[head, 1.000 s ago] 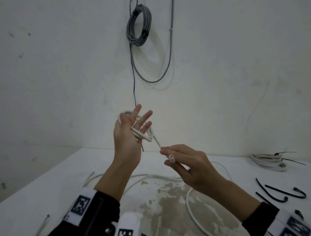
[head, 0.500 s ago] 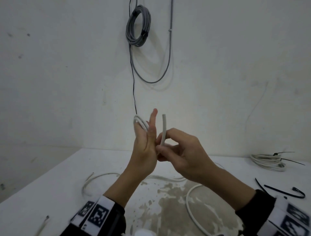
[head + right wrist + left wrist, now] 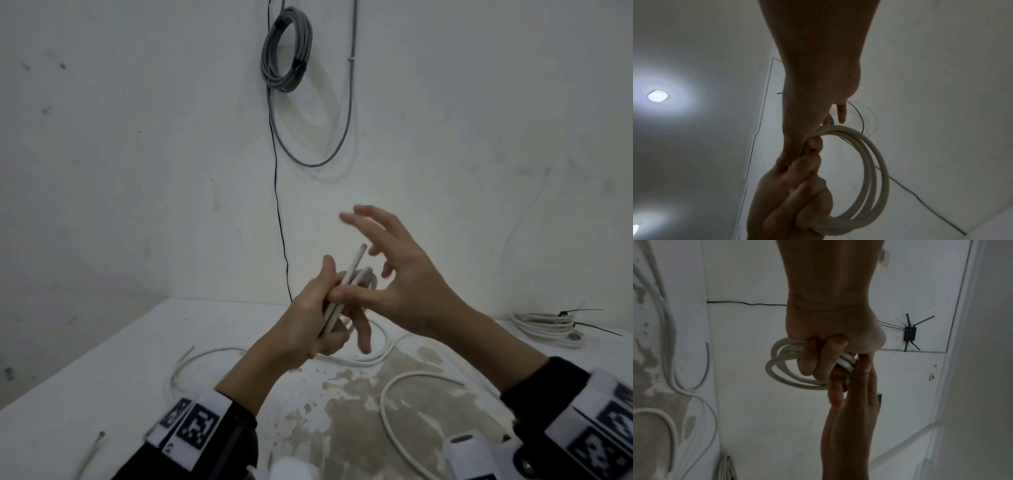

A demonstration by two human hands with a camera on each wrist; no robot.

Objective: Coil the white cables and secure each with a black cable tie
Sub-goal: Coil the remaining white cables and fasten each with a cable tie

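A small coil of white cable [image 3: 365,274] is gripped in my left hand [image 3: 308,322], raised above the table; its cut end [image 3: 358,257] sticks up past the thumb. In the left wrist view my left hand [image 3: 828,321] has fingers curled round the coil [image 3: 791,346]. My right hand [image 3: 404,284] is beside it with fingers spread and the thumb laid against the coil. The right wrist view shows the coil's loops [image 3: 879,170] hanging from my left hand [image 3: 789,203] below my right hand [image 3: 818,73]. No loose black tie shows.
A white coil bound with a black tie [image 3: 548,329] lies at the back right of the white table [image 3: 102,394]. Loose white cables [image 3: 387,349] [image 3: 394,411] curve across the stained middle. A short cable piece [image 3: 92,452] lies front left. A grey coil [image 3: 286,51] hangs on the wall.
My right hand brought the cable's end to the left hand, then let go and spread its fingers. My left hand, earlier open with loops round its fingers, now grips the coil.
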